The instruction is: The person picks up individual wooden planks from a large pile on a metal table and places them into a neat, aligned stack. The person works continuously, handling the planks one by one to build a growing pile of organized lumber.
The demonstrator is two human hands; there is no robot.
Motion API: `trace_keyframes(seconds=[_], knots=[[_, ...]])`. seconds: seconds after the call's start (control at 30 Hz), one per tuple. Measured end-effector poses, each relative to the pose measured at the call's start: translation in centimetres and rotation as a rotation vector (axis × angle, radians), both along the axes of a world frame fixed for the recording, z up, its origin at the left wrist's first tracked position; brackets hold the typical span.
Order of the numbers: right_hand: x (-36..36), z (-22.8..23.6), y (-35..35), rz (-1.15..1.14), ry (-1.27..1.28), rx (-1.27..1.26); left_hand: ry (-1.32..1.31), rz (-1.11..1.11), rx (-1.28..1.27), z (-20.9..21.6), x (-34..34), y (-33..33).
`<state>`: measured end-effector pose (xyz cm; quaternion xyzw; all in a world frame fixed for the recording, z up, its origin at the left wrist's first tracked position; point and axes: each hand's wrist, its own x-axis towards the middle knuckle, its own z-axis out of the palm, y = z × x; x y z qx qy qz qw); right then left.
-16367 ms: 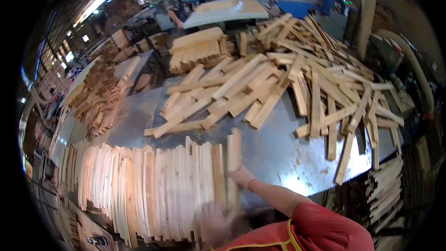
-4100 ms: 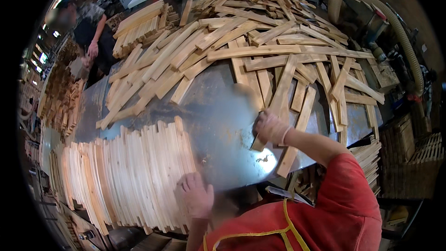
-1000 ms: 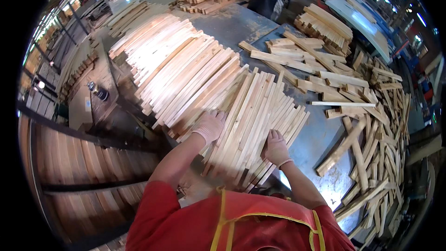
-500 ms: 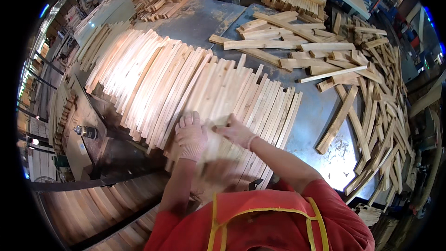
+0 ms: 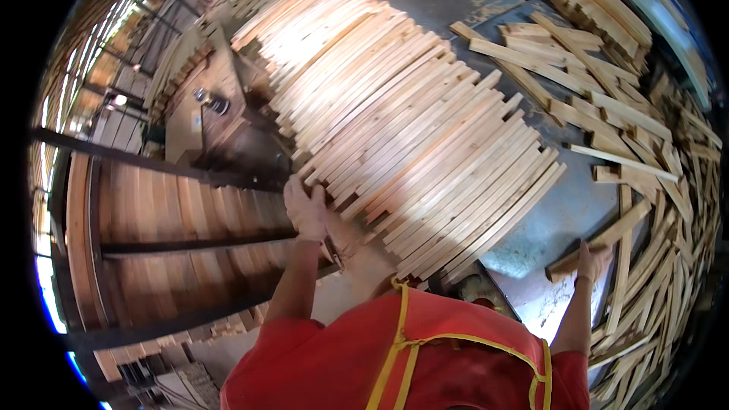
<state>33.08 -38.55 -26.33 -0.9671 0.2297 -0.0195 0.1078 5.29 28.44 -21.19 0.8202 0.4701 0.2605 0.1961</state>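
Observation:
A long row of pale wooden strips (image 5: 425, 129) lies side by side across the metal table. At the row's near-left ends is my left hand (image 5: 306, 212), in a light glove, thumb apart from the fingers. It touches or nearly touches the strip ends and holds no strip that I can see. Off to the right, my right hand (image 5: 595, 263) is closed around the near part of a single wooden strip (image 5: 624, 229) beside the loose pile. Its fingers are partly hidden by the strip and the hand itself.
Loose wooden strips (image 5: 661, 288) lie in a tangled pile along the right side. A neat stack of strips (image 5: 604, 19) stands at the far right. Dark-framed racks of boards (image 5: 190, 212) are at the left, near a small metal cylinder (image 5: 213, 102) on a wooden surface.
My right hand has left the row and moved right to a loose strip. My left hand has slid off the row's top to its near-left ends. The view has turned.

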Motion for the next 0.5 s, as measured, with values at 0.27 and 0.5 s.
trace_keyframes(seconds=[0.27,0.5], knots=[[-9.3,-3.4,7.9,0.007,-0.174,1.464,-0.804,0.287,-1.388,-3.7,1.3,5.2],[-11.5,1.0,21.6,0.269,0.406,1.418,-0.631,0.045,-1.459,-4.6,-1.4,7.9]])
